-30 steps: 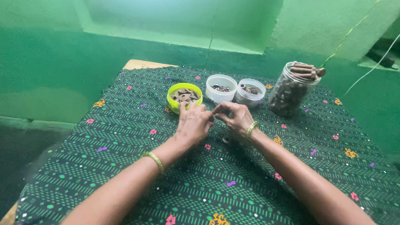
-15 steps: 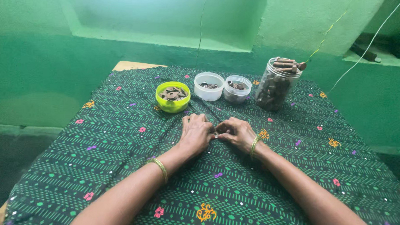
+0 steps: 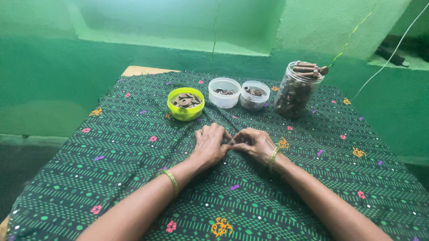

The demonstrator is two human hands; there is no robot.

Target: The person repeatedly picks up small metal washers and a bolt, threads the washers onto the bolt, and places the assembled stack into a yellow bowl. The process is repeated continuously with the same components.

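Green patterned cloth (image 3: 131, 175) covers the table under both hands; beyond the fingers stand one jar (image 3: 296, 91) of brown pieces, one lime bowl (image 3: 185, 105) and two white cups (image 3: 224, 93). Left hand (image 3: 209, 145) and right hand (image 3: 254, 144) meet fingertip to fingertip, curled and pinching one small dark piece (image 3: 231, 143) between them.

home workspace: green plastered walls (image 3: 41, 60), cloth-covered table (image 3: 107, 186).
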